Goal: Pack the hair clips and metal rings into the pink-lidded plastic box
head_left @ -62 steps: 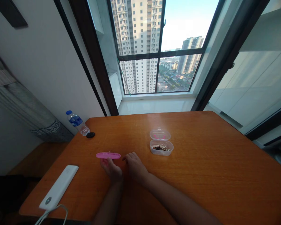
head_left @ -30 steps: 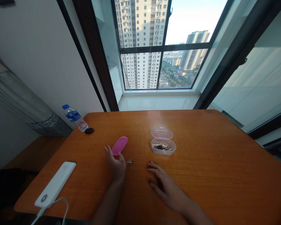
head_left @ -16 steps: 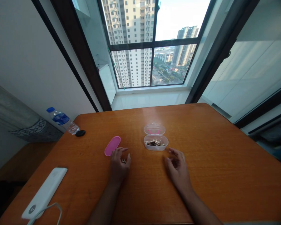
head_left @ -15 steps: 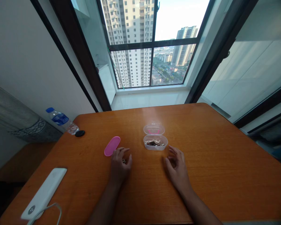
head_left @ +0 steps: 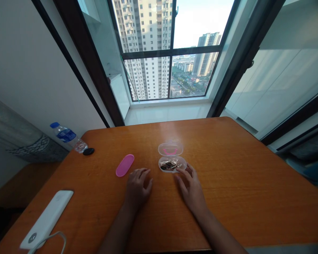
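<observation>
A small clear plastic box [head_left: 162, 169] stands on the table with its hinged lid [head_left: 170, 149] folded back. Thin metal pieces [head_left: 170, 164], some silvery and some dark, lie heaped inside it; their exact kind is too small to tell. My right hand [head_left: 191, 187] has its fingers at the box's front right rim, with the thumb in front. My left hand [head_left: 138, 188] rests to the left of the box, fingers curled over the tabletop. Whatever is under those fingers is hidden. Just beyond it lies a pink oval lid-like piece [head_left: 125, 165].
A white power strip [head_left: 47, 218] with a cable [head_left: 49, 238] lies at the left front of the wooden table [head_left: 241, 183]. A water bottle [head_left: 69, 137] lies at the far left edge beside a black round cap [head_left: 88, 151]. A window is ahead.
My right hand has moved left and reached the box, which sits slightly turned and shifted. Small ring-like metal bits seen in my left hand's curl are now out of sight.
</observation>
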A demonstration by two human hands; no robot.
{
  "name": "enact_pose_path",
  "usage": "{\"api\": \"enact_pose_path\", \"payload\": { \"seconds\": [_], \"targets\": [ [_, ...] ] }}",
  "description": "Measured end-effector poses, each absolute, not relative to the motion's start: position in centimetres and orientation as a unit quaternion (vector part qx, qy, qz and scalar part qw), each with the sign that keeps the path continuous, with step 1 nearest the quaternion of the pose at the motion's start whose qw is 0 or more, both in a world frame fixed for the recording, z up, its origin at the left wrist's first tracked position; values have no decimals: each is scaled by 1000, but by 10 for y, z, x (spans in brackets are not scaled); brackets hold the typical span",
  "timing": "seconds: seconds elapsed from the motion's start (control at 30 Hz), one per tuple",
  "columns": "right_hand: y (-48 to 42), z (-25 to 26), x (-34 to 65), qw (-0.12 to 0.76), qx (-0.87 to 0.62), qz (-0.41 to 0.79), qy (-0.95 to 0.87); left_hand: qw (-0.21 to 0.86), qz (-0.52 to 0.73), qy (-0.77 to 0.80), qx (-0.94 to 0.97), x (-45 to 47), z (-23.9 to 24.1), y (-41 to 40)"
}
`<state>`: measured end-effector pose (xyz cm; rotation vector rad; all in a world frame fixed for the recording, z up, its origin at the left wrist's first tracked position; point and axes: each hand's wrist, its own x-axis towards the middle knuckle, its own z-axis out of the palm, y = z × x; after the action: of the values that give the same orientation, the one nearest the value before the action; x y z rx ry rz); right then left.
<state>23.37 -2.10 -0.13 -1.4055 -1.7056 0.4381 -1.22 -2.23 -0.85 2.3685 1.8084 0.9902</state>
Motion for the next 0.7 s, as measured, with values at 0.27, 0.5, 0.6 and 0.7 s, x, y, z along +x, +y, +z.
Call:
{"api": "enact_pose_path", "payload": {
  "seconds": [0.27, 0.5, 0.6, 0.7],
  "targets": [
    [-26, -2, 234, 440, -480, 172, -740, -24, 333, 500, 799, -15, -9, -27],
    [-32, 9, 228, 390, -423, 154, -803, -35, 314, 472, 823, -15, -7, -26],
    [-35, 10, 230, 377, -402, 157, -819, -42, 315, 486, 814, -15, -6, -26],
    [-36, 8, 232, 393, -397, 184, -809, -43, 322, 500, 803, -14, -7, -25]
  ]
}}
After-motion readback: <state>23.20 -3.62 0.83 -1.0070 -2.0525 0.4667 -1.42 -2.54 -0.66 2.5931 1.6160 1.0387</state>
